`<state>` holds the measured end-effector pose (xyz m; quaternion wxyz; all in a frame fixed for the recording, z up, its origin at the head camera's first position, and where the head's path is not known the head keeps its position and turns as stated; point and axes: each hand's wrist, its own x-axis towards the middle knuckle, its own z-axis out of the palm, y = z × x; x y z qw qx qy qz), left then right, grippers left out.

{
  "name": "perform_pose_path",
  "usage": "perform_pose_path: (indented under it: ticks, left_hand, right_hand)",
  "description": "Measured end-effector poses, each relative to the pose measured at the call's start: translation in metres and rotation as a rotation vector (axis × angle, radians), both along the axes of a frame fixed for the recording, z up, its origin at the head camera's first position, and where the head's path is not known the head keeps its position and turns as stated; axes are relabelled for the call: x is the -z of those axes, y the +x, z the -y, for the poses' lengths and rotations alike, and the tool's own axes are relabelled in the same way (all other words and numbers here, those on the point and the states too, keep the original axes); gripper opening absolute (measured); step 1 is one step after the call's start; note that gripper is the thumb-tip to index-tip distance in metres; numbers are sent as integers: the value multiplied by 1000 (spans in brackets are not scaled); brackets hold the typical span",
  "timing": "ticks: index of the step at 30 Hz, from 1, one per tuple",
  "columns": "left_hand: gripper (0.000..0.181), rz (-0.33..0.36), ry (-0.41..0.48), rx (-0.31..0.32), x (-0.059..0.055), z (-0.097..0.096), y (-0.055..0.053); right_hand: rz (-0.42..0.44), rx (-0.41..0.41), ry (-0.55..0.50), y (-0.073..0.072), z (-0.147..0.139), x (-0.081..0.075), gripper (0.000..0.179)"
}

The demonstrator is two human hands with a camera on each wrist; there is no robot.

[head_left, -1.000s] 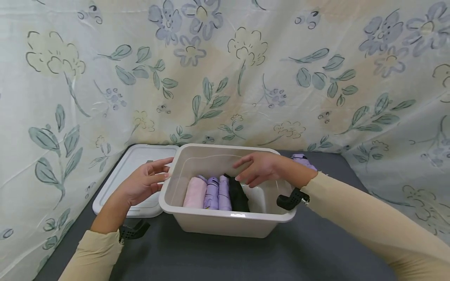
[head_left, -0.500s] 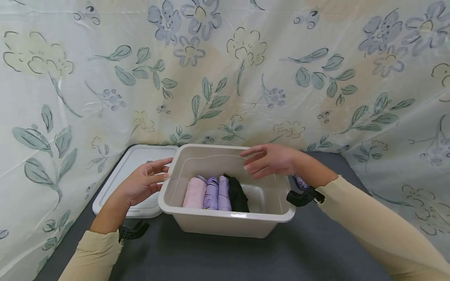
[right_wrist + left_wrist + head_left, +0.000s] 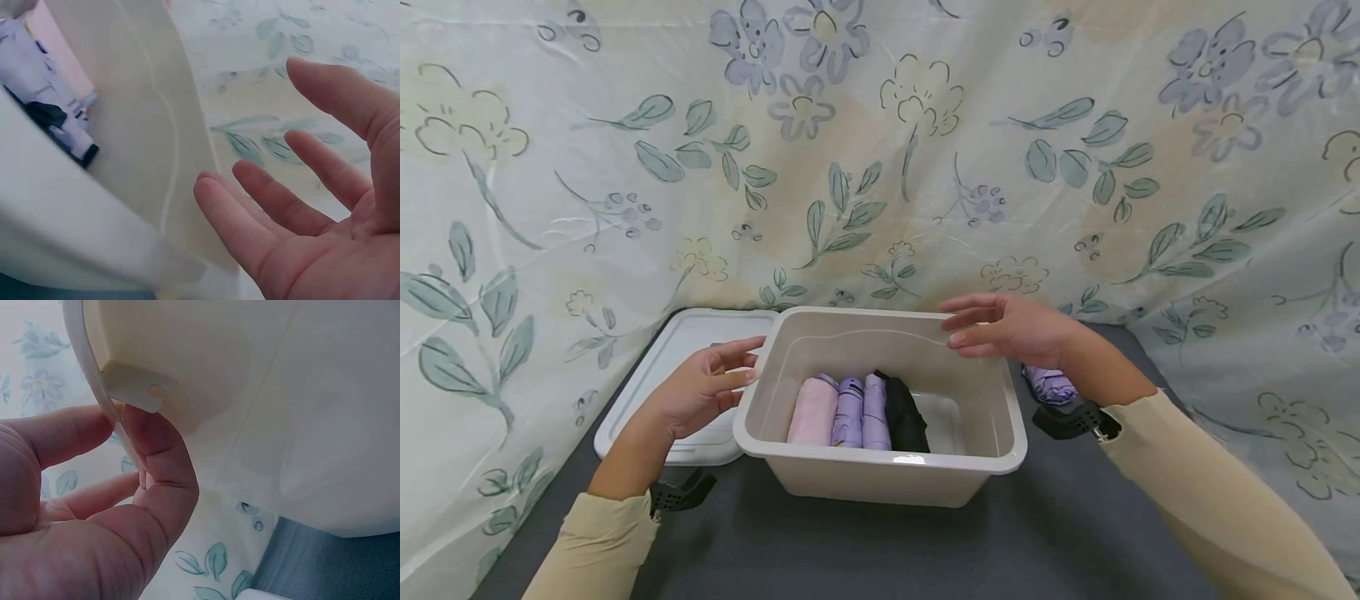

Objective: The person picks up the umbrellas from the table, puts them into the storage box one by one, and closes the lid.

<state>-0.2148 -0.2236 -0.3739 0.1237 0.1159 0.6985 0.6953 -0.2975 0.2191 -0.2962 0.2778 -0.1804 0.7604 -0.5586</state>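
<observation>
A beige plastic storage bin stands on the dark table. Inside it, side by side at the left and middle, are a pink cloth roll, two lavender rolls and a black one. My left hand pinches the bin's left rim; the left wrist view has the fingers curled at the rim's underside. My right hand, fingers spread and holding nothing, hovers over the bin's back right corner. Partly hidden behind the right wrist, a lavender patterned bundle lies outside the bin.
A white lid lies flat on the table left of the bin, partly behind my left hand. A floral curtain hangs close behind the table and along its sides.
My right hand has moved up and right, from over the bin's inside to its back right corner, uncovering more of the lavender bundle. The left hand stays at the rim.
</observation>
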Motion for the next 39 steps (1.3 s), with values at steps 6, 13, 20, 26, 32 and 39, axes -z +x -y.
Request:
perform_pose_path:
  ticks: [6,13,20,26,32,39]
  left_hand:
    - [67,13,2,-10,0,0,-1]
    - [68,16,7,-16,-1,0,-2]
    - [67,23,14,-21,-1,-1,-3]
    - [67,11,14,-18,1,0,-4]
    - [65,9,19,-17,0,1,-4]
    - [65,11,16,-18,-2,1,-6]
  right_hand:
    - [-37,48,-95,-5,-26,2,44]
    - [44,93,-268,-16,-57,10,31]
    - [57,162,-351,-25,-81,17,30]
    - [81,168,-445,-35,-95,29,30]
    - [51,244,-424,-47,-109,52,31]
    - [49,275,-516,-55,-126,79,31]
